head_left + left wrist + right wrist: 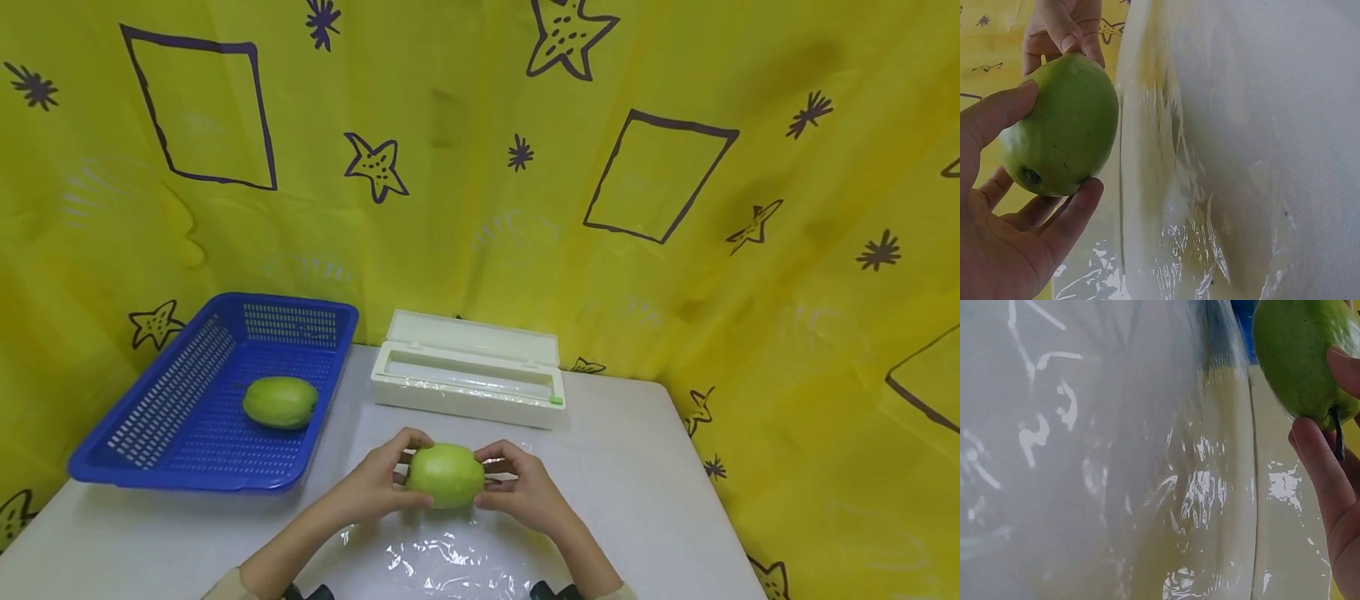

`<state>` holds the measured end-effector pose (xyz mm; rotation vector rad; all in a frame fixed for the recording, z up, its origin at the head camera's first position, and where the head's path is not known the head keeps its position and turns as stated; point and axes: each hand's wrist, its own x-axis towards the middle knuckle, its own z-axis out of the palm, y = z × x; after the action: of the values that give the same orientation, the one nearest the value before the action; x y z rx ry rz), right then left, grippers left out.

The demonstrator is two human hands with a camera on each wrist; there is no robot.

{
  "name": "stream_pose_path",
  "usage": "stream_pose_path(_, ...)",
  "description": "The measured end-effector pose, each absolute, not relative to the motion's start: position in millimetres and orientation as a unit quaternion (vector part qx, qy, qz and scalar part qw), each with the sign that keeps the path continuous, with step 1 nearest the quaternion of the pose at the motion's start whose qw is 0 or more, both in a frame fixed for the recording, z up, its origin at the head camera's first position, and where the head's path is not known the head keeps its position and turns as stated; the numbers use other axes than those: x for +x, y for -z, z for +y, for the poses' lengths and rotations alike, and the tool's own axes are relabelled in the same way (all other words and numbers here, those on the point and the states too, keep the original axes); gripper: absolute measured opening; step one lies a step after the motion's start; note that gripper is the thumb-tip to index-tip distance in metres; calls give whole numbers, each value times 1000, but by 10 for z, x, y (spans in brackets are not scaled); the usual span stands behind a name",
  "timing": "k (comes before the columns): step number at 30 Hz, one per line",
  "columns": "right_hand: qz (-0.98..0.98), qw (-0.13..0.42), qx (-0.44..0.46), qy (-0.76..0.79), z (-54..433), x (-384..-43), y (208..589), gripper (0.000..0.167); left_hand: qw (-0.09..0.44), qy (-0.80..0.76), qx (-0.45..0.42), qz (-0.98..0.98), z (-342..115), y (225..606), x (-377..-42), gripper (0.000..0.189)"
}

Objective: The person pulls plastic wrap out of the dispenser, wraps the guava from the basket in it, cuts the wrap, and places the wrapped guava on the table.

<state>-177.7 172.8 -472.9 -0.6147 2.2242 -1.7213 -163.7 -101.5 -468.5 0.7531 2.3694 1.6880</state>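
Note:
Between both hands is a smooth oval green fruit [446, 475], above a sheet of clear cling film [450, 554] spread over the white table. My left hand [386, 479] grips its left end, thumb on the near side and fingers round the far side. A dark rough spot marks that end in the left wrist view. With thumb and fingers my right hand [521, 492] holds the other end, where a short dark stem [1337, 434] sticks out between the fingers. Behind the fruit stands a white cling film dispenser [465, 400] with its lid raised.
A blue perforated basket [187, 479] at the left holds a second green fruit [281, 402]. The dispenser has a green slider [556, 401] at its right end. A yellow patterned curtain [465, 233] hangs behind the white table [637, 467].

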Motion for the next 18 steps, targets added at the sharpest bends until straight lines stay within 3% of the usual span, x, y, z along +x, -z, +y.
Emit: stream_pose_path(18,795,123,-210,556,1731,-1749,4767,48,87,-554,258,787,-996,4766,-1647,65)
